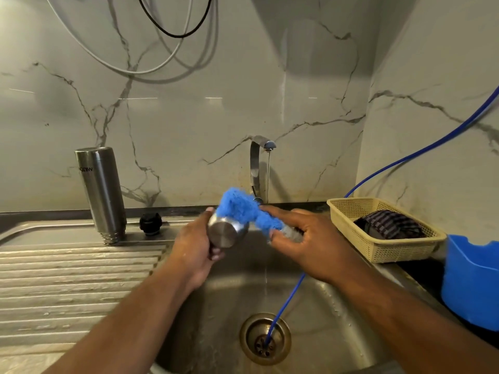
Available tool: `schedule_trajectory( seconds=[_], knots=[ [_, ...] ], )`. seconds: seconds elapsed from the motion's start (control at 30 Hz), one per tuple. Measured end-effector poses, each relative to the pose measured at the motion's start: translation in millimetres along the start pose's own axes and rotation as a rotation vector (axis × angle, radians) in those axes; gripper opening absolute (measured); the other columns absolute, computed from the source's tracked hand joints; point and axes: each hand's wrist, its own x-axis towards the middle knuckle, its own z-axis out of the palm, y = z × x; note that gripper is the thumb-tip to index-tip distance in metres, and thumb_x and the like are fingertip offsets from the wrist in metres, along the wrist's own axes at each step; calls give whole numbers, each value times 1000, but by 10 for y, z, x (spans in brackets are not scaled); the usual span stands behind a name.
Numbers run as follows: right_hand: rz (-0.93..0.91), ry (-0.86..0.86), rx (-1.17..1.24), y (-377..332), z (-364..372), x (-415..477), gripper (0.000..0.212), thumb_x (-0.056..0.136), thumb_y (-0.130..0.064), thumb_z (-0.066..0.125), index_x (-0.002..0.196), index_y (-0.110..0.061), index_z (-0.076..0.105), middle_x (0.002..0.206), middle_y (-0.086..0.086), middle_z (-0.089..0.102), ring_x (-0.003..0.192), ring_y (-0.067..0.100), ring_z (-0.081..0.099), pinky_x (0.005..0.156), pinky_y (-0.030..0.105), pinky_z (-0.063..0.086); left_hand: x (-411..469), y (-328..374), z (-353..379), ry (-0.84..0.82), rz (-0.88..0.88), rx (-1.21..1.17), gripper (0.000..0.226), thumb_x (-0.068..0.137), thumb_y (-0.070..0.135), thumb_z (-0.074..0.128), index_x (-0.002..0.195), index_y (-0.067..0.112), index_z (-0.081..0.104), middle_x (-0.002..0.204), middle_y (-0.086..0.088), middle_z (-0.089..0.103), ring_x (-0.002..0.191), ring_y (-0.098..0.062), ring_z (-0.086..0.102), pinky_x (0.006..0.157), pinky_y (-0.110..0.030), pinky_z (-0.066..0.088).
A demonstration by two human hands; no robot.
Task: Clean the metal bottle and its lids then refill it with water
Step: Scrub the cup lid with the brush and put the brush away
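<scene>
The metal bottle (pixel 104 193) stands upside down on the drainboard at the back left, mouth down. Next to it sits a small black inner lid (pixel 150 223). Over the sink, my left hand (pixel 195 247) grips a steel cup-shaped lid (pixel 225 233), its flat end facing me. My right hand (pixel 302 241) holds a blue scrubber (pixel 243 207) and presses it against the lid's far side. A thin stream of water runs from the tap (pixel 260 152) behind the hands.
The steel sink (pixel 324 306) has a drain (pixel 265 338) with a blue hose (pixel 286 303) running into it. A beige basket (pixel 348 209) with a dark striped cloth sits at the right, with a blue plastic container (pixel 469 284) beside it. A ribbed drainboard (pixel 75 279) lies left.
</scene>
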Motion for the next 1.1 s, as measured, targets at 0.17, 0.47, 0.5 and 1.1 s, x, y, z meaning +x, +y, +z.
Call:
schedule_trajectory(
  seconds=[0.17,0.47,0.5,1.1],
  knots=[
    [-28,38,91,-53,43,14,47,95,-42,62,139,-54,53,114,-16,65,96,-1,64,83,25,57,-32,-4,43,-77,-78,-227,31,106,29,48,117,4,62,77,-13,71,49,-11,45,40,-23,37],
    [25,74,137,-41,60,17,41,100,-40,55,141,-44,55,101,-13,72,90,2,66,72,17,52,-88,-43,106,-300,-39,-405,63,99,61,39,128,11,64,103,-12,69,70,-12,54,69,-28,53],
    [36,57,133,-18,27,-5,40,100,-39,54,140,-46,56,98,-11,73,88,4,66,72,20,53,-74,-19,71,-294,-27,-434,60,100,58,41,128,11,64,107,-13,68,73,-13,57,70,-29,56],
    [-61,95,-302,25,104,17,60,94,-59,53,149,-61,29,107,-16,49,88,2,53,72,22,49,-44,-74,-37,-146,337,298,21,97,16,63,114,18,75,103,3,79,102,-10,72,101,-41,52]
  ],
)
